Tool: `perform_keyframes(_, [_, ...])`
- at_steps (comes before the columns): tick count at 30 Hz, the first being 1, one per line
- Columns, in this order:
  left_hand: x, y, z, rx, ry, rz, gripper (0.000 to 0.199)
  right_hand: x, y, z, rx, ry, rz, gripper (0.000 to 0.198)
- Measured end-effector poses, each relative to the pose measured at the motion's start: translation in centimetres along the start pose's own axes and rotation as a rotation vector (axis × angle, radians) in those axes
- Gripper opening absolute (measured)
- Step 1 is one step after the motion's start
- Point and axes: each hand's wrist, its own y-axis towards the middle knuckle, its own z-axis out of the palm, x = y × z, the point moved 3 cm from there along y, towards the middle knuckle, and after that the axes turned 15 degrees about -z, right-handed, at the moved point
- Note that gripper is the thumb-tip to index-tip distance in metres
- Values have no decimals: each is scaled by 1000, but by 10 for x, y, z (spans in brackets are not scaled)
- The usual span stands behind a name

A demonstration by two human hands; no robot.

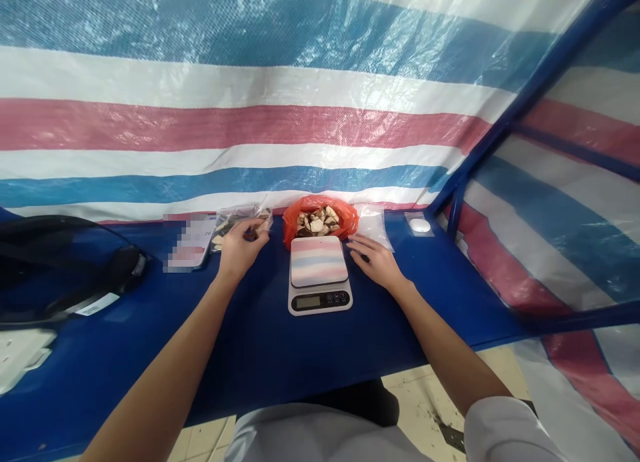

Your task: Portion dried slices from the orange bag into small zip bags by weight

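Observation:
My left hand (243,243) is at a clear plastic bag (220,227) with dark and pale sliced pieces inside, perhaps mushroom. Its fingers are curled in a pinch at the bag's right end. Flat and spread, my right hand (374,261) rests by the right side of a kitchen scale (319,265), holding nothing. The scale's pan bears nothing and its display looks blank. Right behind it sits an open red plastic bag (289,230) full of similar cut pieces (317,222). Flat clear bags (375,223) lie just beyond my right fingertips.
A phone (195,243) lies left of my left hand, partly blurred out. Farther left are a black strapped item (125,269) and a white power strip (23,355). A white oval object (420,225) sits at the back right. Striped sheeting (250,125) and a blue frame (457,202) bound the blue table (280,362).

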Motion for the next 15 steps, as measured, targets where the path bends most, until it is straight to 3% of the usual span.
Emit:
perform_keyframes(3, [-9,-8,-9,19,-236,-98,33,9,9,-6,-52,62,12,29])
perform_keyframes(7, [-23,-23,-10,140,-555,-156,34,25,28,-9,-121,183,-1,30])
perform_keyframes(15, [-46,-47,18,428,-848,-324,32,31,69,6,-340,528,172,31])
